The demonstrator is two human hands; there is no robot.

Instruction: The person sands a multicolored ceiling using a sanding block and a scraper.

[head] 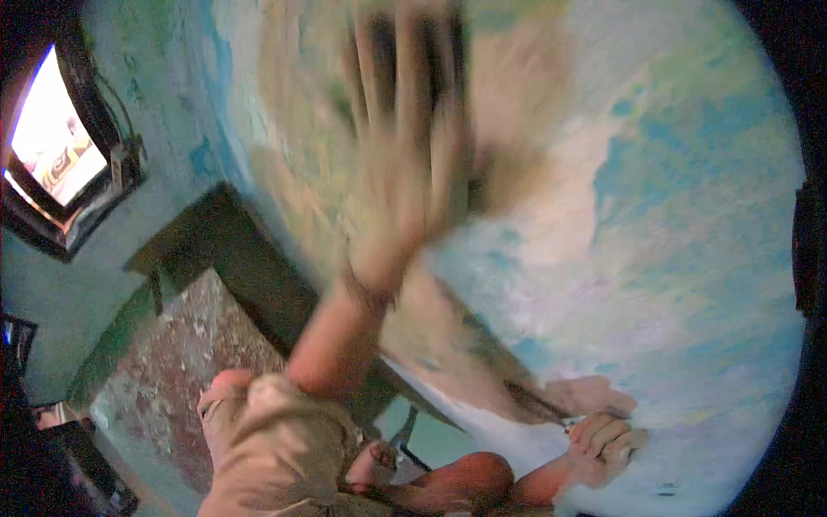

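Observation:
My left hand point(404, 142) is raised in front of a patchy painted wall point(678, 226), its fingers spread and nothing seen in them. Motion blurs it, so I cannot tell whether it touches the surface. Lower right, my right hand point(604, 446) is closed around a thin hand tool point(568, 426), close to the wall. The tool seems to point left, but its tip blends with a dark streak or shadow. Blue, green, white and tan patches cover the wall, with a brownish shadow beside my left hand.
Pale flakes litter the reddish-brown floor point(174, 362) at lower left. A dark, flat panel-like shape point(226, 252) lies along the wall's base. A bright framed opening point(61, 142) shows at upper left. My tan clothing point(278, 446) and bare knee point(484, 472) fill the bottom.

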